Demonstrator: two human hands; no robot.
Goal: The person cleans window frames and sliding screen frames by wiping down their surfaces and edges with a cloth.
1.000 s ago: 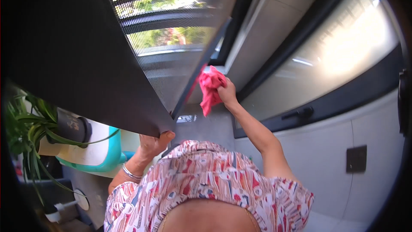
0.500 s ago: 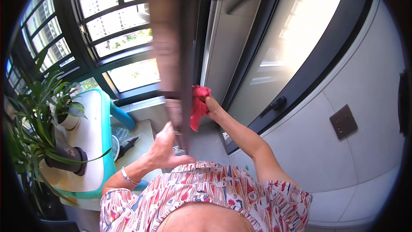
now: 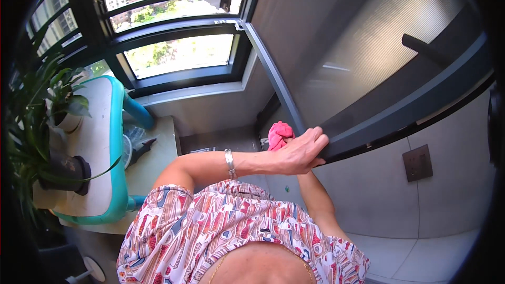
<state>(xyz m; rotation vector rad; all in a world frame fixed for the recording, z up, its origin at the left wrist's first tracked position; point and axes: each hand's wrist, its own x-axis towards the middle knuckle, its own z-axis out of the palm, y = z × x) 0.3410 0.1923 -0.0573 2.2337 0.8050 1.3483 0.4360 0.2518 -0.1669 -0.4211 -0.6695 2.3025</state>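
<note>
My left hand reaches across my body and grips the lower corner of a dark-framed door panel with frosted glass. A silver bracelet sits on that wrist. My right hand is hidden behind the left hand and the frame; only its forearm shows, rising toward a pink cloth bunched against the frame's edge. The cloth seems held by that hidden hand.
A potted green plant stands on a small white table with a teal rim at the left. Dark-framed windows fill the far wall. A dark wall plate sits on the grey tiled wall at right.
The door panel has swung from upright in the middle to the right side. My left hand moved right along with it to its lower corner, and the pink cloth dropped lower.
</note>
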